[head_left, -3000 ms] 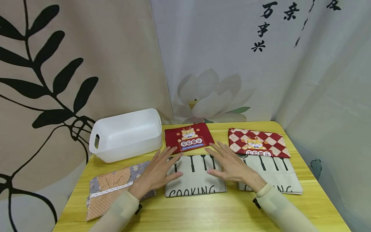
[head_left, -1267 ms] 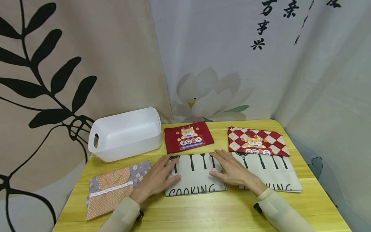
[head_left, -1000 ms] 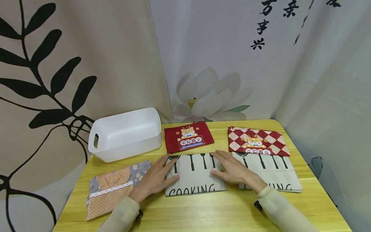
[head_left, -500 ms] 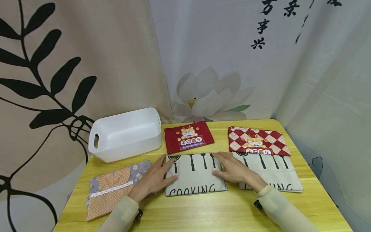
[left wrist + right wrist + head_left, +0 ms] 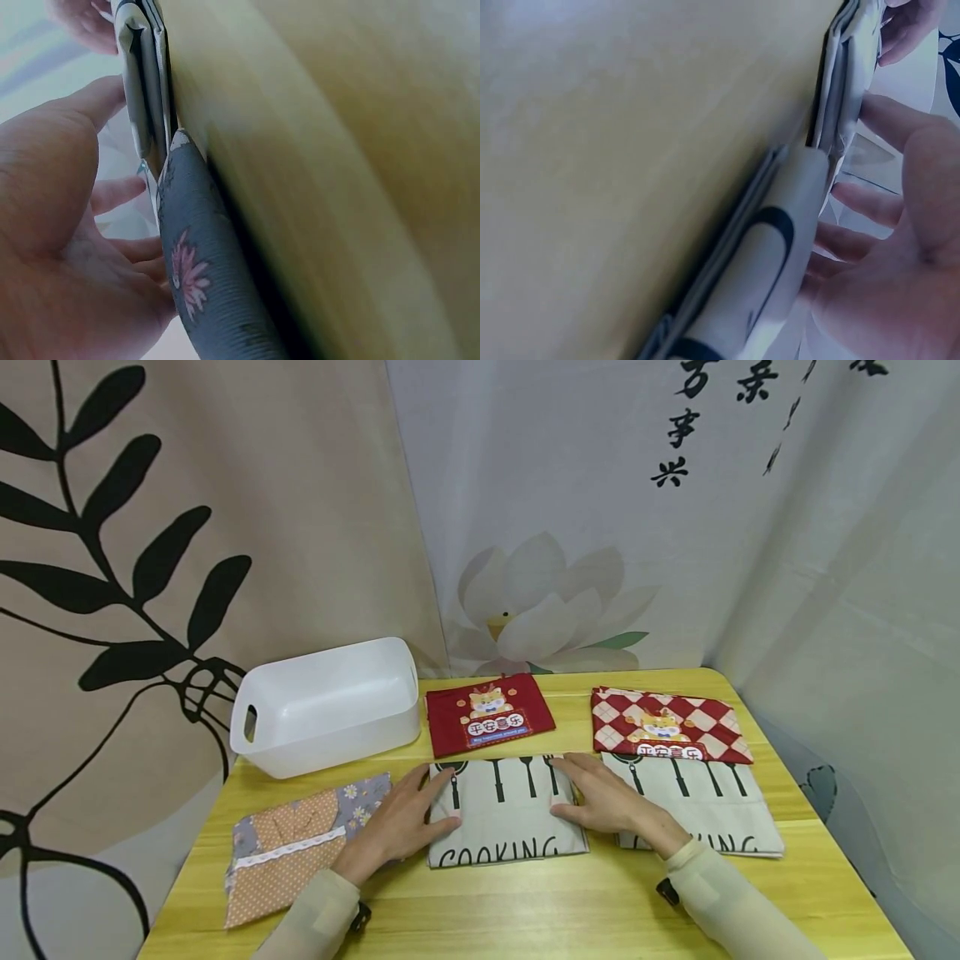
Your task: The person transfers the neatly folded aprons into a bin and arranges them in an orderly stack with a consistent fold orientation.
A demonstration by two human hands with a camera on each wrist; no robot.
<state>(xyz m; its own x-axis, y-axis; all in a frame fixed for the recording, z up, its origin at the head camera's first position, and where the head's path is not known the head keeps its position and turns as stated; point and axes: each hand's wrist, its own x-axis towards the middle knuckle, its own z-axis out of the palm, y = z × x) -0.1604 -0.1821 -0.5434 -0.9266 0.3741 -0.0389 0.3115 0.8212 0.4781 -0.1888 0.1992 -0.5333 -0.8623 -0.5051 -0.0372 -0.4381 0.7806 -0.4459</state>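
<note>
A folded white cloth [image 5: 501,814] printed with kitchen utensils and the word COOKING lies at the middle of the table. My left hand [image 5: 405,818] rests at its left edge, thumb and fingertips on the fabric. At the opposite edge my right hand [image 5: 603,797] touches it the same way, fingers spread and relaxed. Both wrist views show the layered folds of the cloth [image 5: 141,82] beside the thumbs. Under my left palm is the end of a folded grey floral and dotted orange cloth [image 5: 288,852]. Beneath my right palm lies a second white COOKING cloth [image 5: 712,814].
A white plastic basket [image 5: 337,747] with a handle hole stands at the back left of the wooden table [image 5: 510,918]. Behind the middle cloth is a folded red cloth [image 5: 442,718]. A red checked one [image 5: 611,722] overlaps the second white cloth. Curtains hang behind.
Both hands have come down from over the middle white cloth onto its left and right edges, the thumbs now against the fabric. The cloths and basket stay in place.
</note>
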